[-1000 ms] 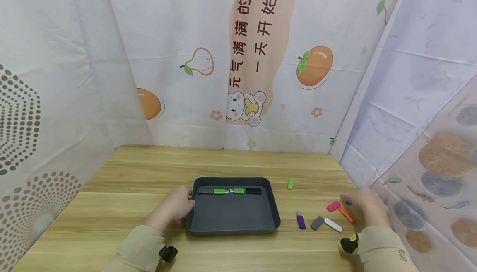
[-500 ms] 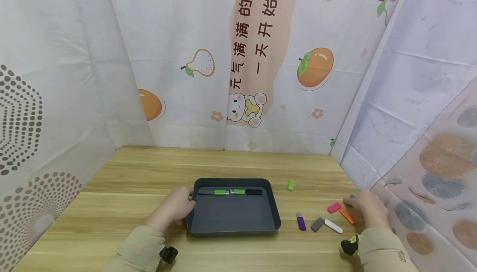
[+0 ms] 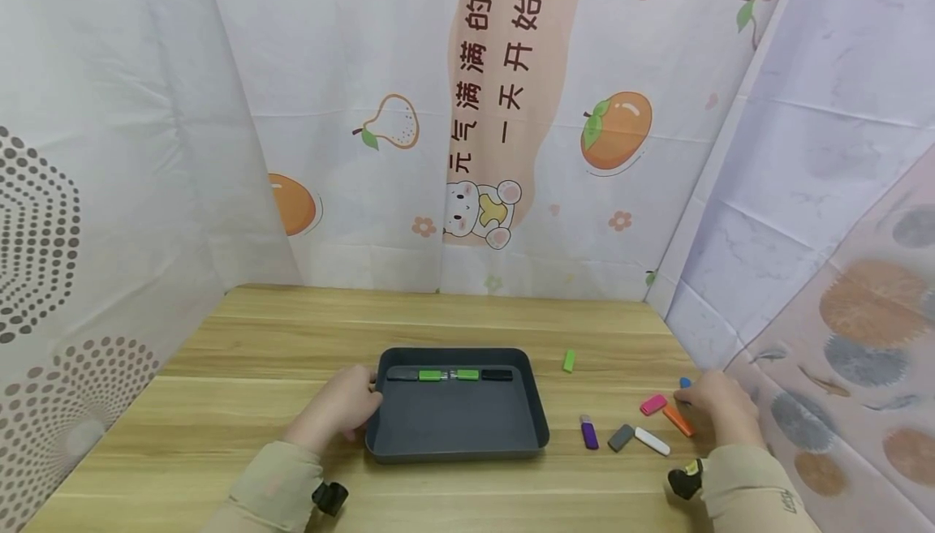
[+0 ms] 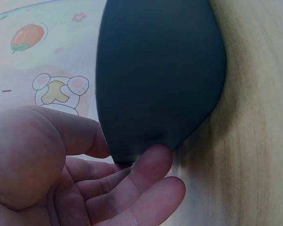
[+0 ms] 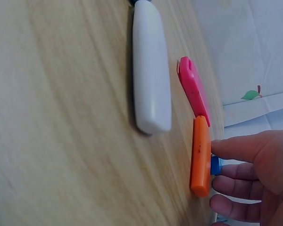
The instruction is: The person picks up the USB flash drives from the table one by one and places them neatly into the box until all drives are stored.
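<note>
A dark grey tray (image 3: 460, 427) lies on the table. At its left side my left hand (image 3: 351, 399) grips the rim; in the left wrist view the thumb and fingers pinch the edge of the tray (image 4: 155, 70). Inside, along the far wall, a row holds a grey piece (image 3: 402, 373), two green USB drives (image 3: 430, 376) with facing metal plugs, and a black piece (image 3: 497, 375). Far to the right, my right hand (image 3: 721, 405) pinches a blue USB drive (image 5: 216, 165) between thumb and fingers, close behind an orange USB drive (image 5: 201, 155). The hand hides much of the blue one.
Between tray and right hand lie a purple USB drive (image 3: 589, 434), a grey one (image 3: 621, 437), a white one (image 3: 652, 440) and a pink one (image 3: 653, 404). A green piece (image 3: 569, 360) lies farther back. Printed curtains (image 3: 351, 217) hang behind the table and at both sides.
The right fingers have shifted slightly and taken hold of the blue USB drive, whose end now shows beyond the fingertips. My left hand and the tray stay put.
</note>
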`<act>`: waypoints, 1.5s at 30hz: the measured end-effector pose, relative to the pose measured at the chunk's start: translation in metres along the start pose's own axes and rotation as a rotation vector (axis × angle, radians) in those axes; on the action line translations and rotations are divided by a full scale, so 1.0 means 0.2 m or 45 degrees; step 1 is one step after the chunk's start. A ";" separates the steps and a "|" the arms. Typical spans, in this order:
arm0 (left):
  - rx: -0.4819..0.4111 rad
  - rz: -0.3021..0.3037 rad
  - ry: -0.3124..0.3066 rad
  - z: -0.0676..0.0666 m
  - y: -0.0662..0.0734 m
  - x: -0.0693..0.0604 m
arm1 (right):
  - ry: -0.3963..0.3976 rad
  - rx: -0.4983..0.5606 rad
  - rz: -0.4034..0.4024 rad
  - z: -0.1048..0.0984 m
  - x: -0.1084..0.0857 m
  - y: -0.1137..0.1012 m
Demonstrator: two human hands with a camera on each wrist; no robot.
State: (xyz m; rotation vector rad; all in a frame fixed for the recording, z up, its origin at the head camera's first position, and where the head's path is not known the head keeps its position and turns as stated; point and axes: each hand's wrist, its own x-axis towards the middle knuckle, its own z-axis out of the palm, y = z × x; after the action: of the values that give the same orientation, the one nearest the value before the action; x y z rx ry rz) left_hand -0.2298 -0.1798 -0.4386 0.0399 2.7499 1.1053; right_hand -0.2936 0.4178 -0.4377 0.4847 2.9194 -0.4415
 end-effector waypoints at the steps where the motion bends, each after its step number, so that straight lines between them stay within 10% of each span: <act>1: 0.000 -0.004 -0.001 0.00 0.00 0.00 | 0.002 0.000 0.002 0.00 0.00 0.00; 45: 0.009 0.010 0.003 -0.01 0.00 0.00 | 0.007 0.031 -0.062 -0.01 -0.03 -0.01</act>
State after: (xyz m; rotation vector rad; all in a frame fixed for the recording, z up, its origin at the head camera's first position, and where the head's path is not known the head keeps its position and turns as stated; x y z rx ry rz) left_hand -0.2302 -0.1803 -0.4373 0.0499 2.7581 1.0986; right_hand -0.2890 0.4148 -0.4340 0.4191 2.9399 -0.4834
